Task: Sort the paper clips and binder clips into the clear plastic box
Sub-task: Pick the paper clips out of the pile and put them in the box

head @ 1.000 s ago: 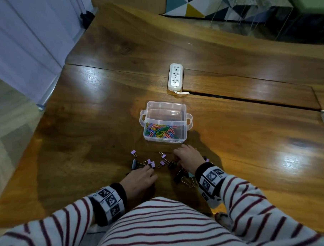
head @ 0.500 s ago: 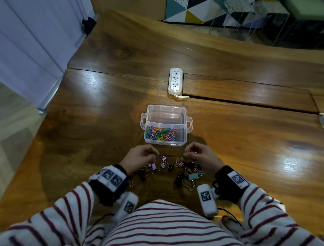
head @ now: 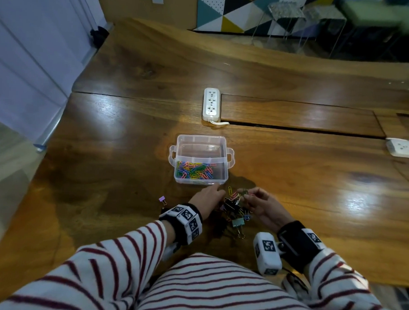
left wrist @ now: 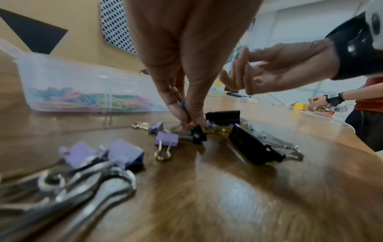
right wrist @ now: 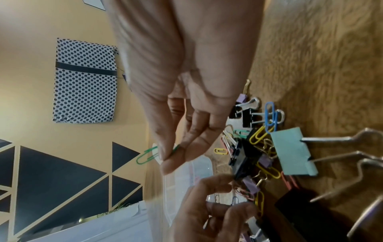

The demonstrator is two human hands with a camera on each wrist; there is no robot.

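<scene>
Dark polished wood forms the surface (head: 291, 182). On it the right hand (head: 264, 208) pinches a green paper clip (right wrist: 146, 157) aloft, while the left hand (head: 207, 200) nips something small in the mixed pile (head: 235, 212). Just beyond sits the clear plastic box (head: 201, 140), paper clips in its near compartment. Tangled clips could snag, dragging neighbours along or scattering them.

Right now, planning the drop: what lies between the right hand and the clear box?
Head view: only bare table between right hand and clear box.
</scene>
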